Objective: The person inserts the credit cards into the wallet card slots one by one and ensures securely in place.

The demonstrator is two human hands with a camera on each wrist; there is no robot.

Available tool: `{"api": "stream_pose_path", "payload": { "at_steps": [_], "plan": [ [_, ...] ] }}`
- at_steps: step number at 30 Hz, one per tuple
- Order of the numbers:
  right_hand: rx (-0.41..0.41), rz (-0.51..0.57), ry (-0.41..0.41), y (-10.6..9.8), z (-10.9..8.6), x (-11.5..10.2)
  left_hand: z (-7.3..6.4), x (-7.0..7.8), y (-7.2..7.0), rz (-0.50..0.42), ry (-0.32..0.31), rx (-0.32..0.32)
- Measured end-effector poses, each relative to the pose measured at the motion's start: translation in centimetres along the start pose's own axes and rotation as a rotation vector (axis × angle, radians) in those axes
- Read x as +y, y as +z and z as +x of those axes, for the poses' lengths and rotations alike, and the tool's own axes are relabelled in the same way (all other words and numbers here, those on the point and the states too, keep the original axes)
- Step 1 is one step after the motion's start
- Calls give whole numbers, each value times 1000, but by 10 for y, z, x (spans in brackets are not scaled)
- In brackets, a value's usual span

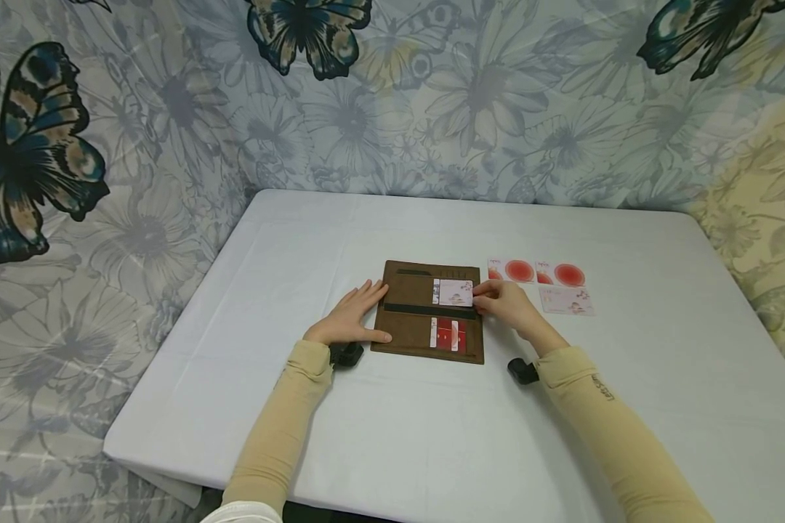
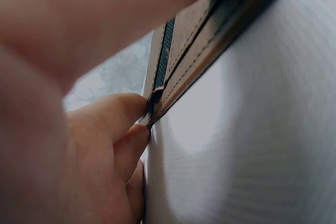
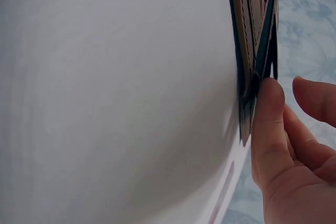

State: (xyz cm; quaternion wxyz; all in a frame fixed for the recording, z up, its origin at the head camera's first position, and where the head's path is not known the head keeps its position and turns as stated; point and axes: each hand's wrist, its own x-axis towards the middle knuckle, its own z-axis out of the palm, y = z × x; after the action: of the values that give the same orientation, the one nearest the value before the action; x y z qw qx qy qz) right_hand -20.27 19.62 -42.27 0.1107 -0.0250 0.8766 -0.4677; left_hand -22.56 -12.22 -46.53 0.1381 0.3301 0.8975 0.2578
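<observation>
A brown wallet [image 1: 405, 334] lies unfolded on the table. On its upper half is a pale pink printed card [image 1: 454, 293]; on the lower half, red-and-white cards [image 1: 446, 335] sit in the slots. My left hand [image 1: 349, 316] rests at the wallet's left edge, thumb and fingers spread. In the left wrist view its fingertips [image 2: 137, 109] touch a corner of the wallet. My right hand [image 1: 506, 303] is at the wallet's right edge, fingertips beside the pale card. The right wrist view shows one fingertip [image 3: 271, 94] against the edge and a gap between the digits.
Right of the wallet lie two cards with red circles, a left one [image 1: 520, 271] and a right one [image 1: 570, 275], and below them a pale pink card [image 1: 567, 301]. A white cloth covers the table [image 1: 419, 428]. Butterfly-patterned fabric [image 1: 484, 109] hangs behind it.
</observation>
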Motion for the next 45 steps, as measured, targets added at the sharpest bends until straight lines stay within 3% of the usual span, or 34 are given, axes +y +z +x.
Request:
{"api": "stream_pose_path", "payload": {
  "at_steps": [15, 28, 45],
  "plan": [
    [-64, -33, -40, 10, 8, 1, 1, -1, 1, 3, -14, -2],
    [-126, -45, -63, 12, 10, 1, -1, 3, -2, -5, 11, 16],
    [-216, -46, -159, 15, 9, -3, -1, 2, -2, -2, 3, 5]
  ]
}}
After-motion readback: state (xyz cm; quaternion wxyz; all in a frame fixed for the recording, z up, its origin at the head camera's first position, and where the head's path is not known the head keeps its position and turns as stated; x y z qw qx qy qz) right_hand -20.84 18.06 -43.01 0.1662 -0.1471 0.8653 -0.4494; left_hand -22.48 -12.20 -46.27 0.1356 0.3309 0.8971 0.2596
